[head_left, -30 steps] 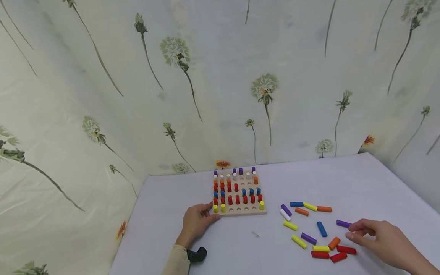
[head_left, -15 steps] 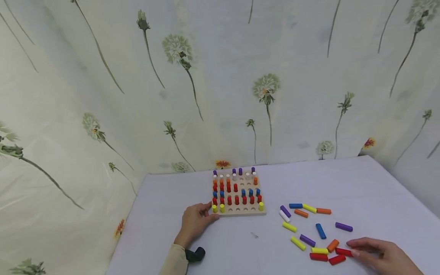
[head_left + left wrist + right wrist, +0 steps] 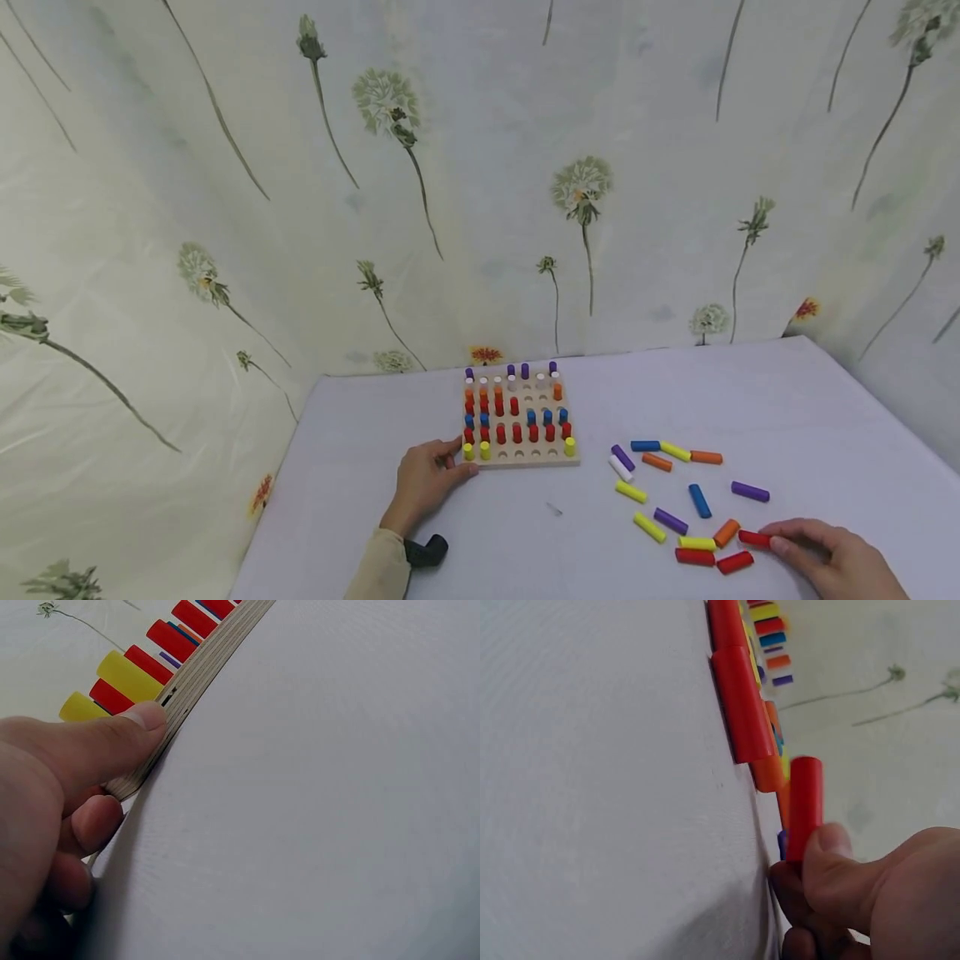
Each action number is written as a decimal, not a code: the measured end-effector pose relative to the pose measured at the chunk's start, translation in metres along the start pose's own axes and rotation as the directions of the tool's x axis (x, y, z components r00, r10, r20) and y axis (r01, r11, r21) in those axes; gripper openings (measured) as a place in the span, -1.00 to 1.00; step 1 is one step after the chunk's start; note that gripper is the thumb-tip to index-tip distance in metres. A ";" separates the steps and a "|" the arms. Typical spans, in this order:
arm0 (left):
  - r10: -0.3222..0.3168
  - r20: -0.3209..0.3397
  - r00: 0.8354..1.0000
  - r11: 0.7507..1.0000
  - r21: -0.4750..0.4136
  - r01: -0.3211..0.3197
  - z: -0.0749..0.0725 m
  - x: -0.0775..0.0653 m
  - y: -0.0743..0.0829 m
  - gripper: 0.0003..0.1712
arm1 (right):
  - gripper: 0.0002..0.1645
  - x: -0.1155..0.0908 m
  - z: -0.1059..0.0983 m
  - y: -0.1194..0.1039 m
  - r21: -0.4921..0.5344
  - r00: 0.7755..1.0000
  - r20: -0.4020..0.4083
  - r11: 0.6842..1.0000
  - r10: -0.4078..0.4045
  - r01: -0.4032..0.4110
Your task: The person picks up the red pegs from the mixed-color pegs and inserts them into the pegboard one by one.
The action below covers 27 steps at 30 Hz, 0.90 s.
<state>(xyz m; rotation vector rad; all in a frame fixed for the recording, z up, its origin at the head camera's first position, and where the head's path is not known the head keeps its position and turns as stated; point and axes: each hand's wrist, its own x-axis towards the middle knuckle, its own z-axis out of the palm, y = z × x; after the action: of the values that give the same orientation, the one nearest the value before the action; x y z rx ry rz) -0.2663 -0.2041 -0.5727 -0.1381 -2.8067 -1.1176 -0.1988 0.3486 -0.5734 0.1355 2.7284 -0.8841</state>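
Note:
A wooden pegboard (image 3: pixel 525 463) stands at the back of the table, with rows of yellow, red, blue, orange, white and purple pegs upright in its holes. My left hand (image 3: pixel 427 483) grips its front left corner; in the left wrist view the thumb (image 3: pixel 142 724) lies against the layered front edge. At the right, my right hand (image 3: pixel 843 557) pinches one end of a red peg (image 3: pixel 754 540) between thumb and fingers. The right wrist view has this red peg (image 3: pixel 805 802) pointing away from the hand, with two more red pegs (image 3: pixel 742 705) lying beyond it.
Loose pegs in several colours lie scattered left of my right hand, among them a purple peg (image 3: pixel 750 492), a blue peg (image 3: pixel 700 501) and a white peg (image 3: pixel 621 468). A flower-printed curtain (image 3: pixel 480 183) hangs behind the white table (image 3: pixel 337 467).
My right hand has let go of the purple peg, moved down toward the front and taken hold of a red peg. The left hand stays at the pegboard's corner.

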 end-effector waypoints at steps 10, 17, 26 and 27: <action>0.008 -0.007 1.000 1.000 0.005 -0.008 0.000 0.000 0.000 -0.33 | -0.55 -0.004 0.004 -0.004 0.103 0.981 -0.190 0.995 0.031 -0.012; 0.000 -0.002 1.000 1.000 -0.007 0.000 0.003 0.001 0.001 -0.35 | -0.49 0.001 -0.009 -0.040 0.177 0.977 -0.202 0.984 0.065 -0.029; -0.007 -0.002 1.000 1.000 0.013 0.007 0.000 0.000 0.002 -0.35 | -0.65 0.020 -0.006 -0.098 0.108 0.921 -0.385 0.988 -0.063 0.113; -0.002 -0.003 1.000 1.000 0.012 0.002 -0.001 0.000 0.003 -0.35 | -0.68 0.024 -0.005 -0.104 0.091 0.909 -0.405 0.985 -0.098 0.146</action>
<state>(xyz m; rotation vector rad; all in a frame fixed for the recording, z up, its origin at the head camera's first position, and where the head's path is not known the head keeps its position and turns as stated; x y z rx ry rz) -0.2660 -0.2028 -0.5701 -0.1330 -2.8112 -1.1009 -0.2404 0.2679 -0.5180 0.1887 3.0868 -1.1698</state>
